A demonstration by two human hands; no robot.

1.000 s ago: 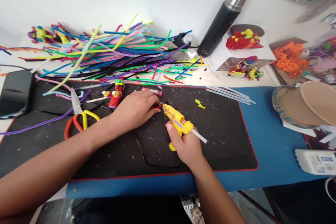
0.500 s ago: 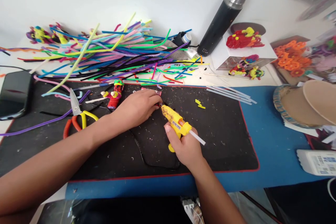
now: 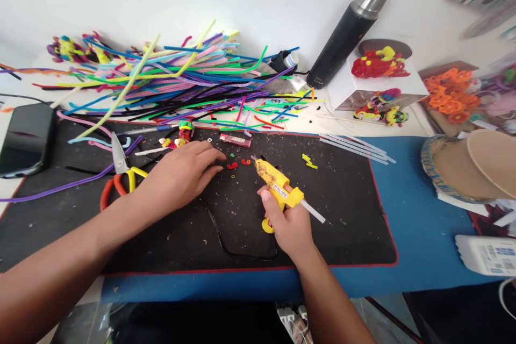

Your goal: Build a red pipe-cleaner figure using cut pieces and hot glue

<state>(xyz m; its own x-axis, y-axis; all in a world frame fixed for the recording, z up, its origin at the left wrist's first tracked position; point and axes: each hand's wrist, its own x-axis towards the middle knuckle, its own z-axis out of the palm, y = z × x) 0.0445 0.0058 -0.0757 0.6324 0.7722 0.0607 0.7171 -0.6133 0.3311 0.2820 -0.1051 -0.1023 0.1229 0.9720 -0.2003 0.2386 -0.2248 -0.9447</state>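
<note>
My right hand [image 3: 289, 226] grips a yellow glue gun [image 3: 278, 185] with its nozzle pointing up-left at two small red pieces [image 3: 238, 163] on the black mat [image 3: 342, 209]. A white glue stick pokes out of the gun's back end. My left hand [image 3: 181, 174] lies on the mat left of the red pieces, fingers stretched out and holding nothing. A small pipe-cleaner doll [image 3: 180, 137] lies just beyond its knuckles. A black cord runs from the gun across the mat.
Scissors with red and yellow handles [image 3: 119, 174] lie left of my left hand. A heap of coloured pipe cleaners [image 3: 169, 78] fills the back, a black flask [image 3: 349, 32] leans on the wall, glue sticks [image 3: 355, 145] lie right, a phone [image 3: 26, 137] sits far left.
My left hand has drawn back to the left and let go of the small red pieces, which now lie bare on the mat. The glue gun has shifted slightly right.
</note>
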